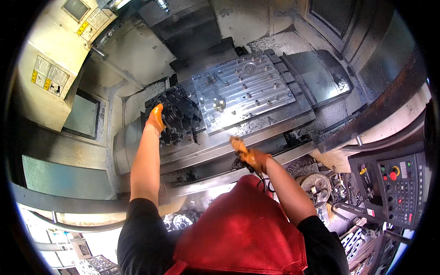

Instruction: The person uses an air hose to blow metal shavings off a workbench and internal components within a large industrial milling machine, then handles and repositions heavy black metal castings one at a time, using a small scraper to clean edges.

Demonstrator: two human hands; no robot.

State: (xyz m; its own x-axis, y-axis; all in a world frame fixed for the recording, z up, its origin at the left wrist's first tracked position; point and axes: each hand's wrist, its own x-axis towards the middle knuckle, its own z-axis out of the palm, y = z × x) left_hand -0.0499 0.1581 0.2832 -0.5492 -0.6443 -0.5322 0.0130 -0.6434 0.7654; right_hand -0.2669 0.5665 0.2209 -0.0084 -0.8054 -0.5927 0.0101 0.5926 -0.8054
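Note:
My left hand (156, 117), in an orange glove, lies against the left side of a dark metal fixture (176, 117) full of round openings and lugs. Its fingers look stretched out along the edge. My right hand (250, 155), also gloved in orange, is closed in front of the machine table. It grips what looks like an air gun, mostly hidden by the glove, with a thin black hose (265, 184) curling below the wrist. Just beyond the right hand, a shiny ribbed metal plate (243, 91) carries several small bolts and pegs.
A spindle nose (162, 4) hangs at the far top. The machine's front sill (215, 179) runs between my body and the table. At right stands a control panel (401, 188) with buttons. Below it are a round metal drum (316, 187) and metal parts (353, 243).

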